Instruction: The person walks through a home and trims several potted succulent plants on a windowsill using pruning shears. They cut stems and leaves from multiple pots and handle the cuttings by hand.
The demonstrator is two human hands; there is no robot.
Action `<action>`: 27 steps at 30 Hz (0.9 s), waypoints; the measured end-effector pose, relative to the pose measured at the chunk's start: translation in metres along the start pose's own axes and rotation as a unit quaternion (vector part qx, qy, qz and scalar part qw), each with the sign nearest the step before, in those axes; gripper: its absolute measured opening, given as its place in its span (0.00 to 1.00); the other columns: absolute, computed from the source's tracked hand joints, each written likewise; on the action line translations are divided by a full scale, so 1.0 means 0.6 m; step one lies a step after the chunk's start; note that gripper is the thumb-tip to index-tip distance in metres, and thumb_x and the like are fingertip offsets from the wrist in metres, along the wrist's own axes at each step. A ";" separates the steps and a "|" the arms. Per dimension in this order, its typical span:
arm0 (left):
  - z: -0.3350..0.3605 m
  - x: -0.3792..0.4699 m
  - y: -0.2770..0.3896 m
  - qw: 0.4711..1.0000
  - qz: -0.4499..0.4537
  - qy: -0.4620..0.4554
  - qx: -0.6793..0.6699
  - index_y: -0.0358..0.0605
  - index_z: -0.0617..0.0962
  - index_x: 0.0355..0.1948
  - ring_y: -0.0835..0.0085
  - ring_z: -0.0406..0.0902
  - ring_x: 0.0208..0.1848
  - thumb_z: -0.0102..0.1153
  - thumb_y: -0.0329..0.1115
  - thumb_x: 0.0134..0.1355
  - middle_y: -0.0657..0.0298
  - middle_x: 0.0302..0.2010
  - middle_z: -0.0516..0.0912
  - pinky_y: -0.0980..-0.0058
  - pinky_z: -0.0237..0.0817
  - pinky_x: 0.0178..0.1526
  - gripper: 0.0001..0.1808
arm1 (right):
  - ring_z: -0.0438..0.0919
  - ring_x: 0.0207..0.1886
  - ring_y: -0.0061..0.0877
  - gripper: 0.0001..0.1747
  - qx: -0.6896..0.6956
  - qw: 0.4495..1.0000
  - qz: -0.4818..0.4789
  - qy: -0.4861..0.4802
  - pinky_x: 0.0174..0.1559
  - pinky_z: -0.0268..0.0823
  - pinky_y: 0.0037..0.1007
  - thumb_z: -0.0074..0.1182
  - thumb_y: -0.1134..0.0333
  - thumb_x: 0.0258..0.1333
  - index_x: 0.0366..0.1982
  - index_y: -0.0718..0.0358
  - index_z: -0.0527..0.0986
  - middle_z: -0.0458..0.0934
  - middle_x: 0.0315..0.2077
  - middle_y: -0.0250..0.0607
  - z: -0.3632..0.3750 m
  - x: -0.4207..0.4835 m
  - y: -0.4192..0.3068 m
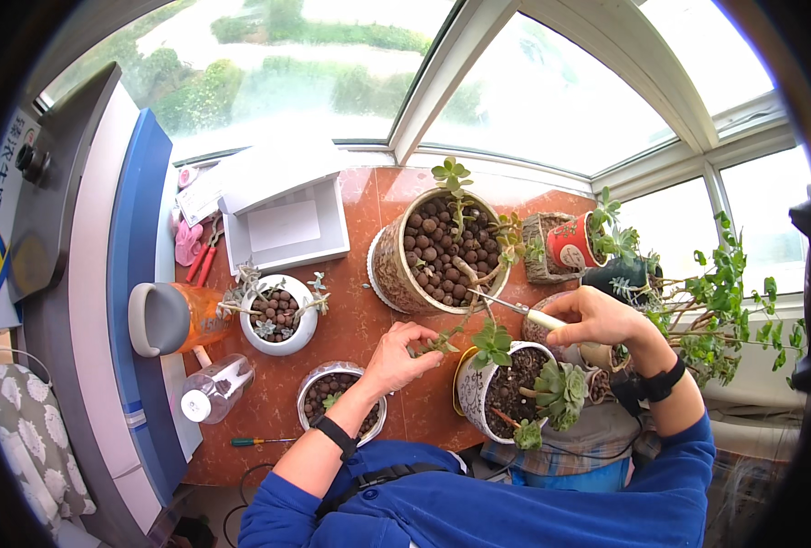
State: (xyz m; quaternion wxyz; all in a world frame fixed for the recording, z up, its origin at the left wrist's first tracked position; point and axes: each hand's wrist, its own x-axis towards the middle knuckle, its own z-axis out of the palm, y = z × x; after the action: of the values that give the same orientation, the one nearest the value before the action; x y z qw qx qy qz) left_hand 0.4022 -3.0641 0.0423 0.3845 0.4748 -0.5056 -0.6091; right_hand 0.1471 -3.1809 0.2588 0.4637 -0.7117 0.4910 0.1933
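My right hand (593,318) grips a cutting tool with a cream handle (545,319). Its metal end points left at a succulent's bare stem, by the front rim of a large beige pot (395,270); whether it touches the stem is unclear. Brown clay pebbles (439,250) fill that pot. My left hand (402,356) pinches a small succulent rosette (441,342) hanging over the pot's front on a thin stem. Just right of that hand, another rosette (492,342) hangs above a white patterned pot (479,390) of dark soil and succulents.
At left stand a white round pot (282,346), an orange bottle (196,318) and a clear bottle (224,390). Red-handled pliers (205,264) lie beside an open white box (289,233). A screwdriver (258,442) is near the front edge. Potted plants (706,301) crowd the right.
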 end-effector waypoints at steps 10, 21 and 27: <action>-0.001 0.000 0.003 1.000 0.011 0.008 0.014 0.40 0.82 0.37 0.67 0.72 0.44 0.67 0.39 0.47 0.62 0.32 0.81 0.69 0.67 0.44 0.18 | 0.79 0.29 0.18 0.24 0.071 0.992 0.074 -0.068 0.33 0.71 0.23 0.59 0.57 0.57 0.43 0.73 0.78 0.81 0.27 0.38 -0.019 0.011 -0.036; -0.002 -0.002 0.010 1.000 -0.008 -0.005 0.000 0.39 0.82 0.38 0.66 0.72 0.45 0.67 0.38 0.48 0.61 0.34 0.81 0.68 0.68 0.45 0.18 | 0.79 0.28 0.19 0.24 0.081 0.991 0.062 -0.082 0.31 0.70 0.22 0.58 0.56 0.57 0.42 0.73 0.78 0.81 0.25 0.37 -0.024 0.013 -0.032; -0.003 -0.002 0.011 1.000 0.003 -0.008 0.016 0.39 0.82 0.38 0.71 0.71 0.42 0.67 0.38 0.49 0.64 0.34 0.79 0.73 0.66 0.41 0.17 | 0.79 0.28 0.19 0.25 0.083 0.991 0.067 -0.079 0.31 0.70 0.23 0.58 0.56 0.57 0.42 0.74 0.78 0.81 0.26 0.37 -0.025 0.012 -0.033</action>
State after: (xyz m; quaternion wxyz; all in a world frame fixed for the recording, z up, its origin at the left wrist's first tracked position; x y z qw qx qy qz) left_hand 0.4040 -3.0648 0.0490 0.3747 0.4740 -0.5199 -0.6038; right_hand 0.1648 -3.1956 0.2701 0.5448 -0.6186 0.5137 0.2379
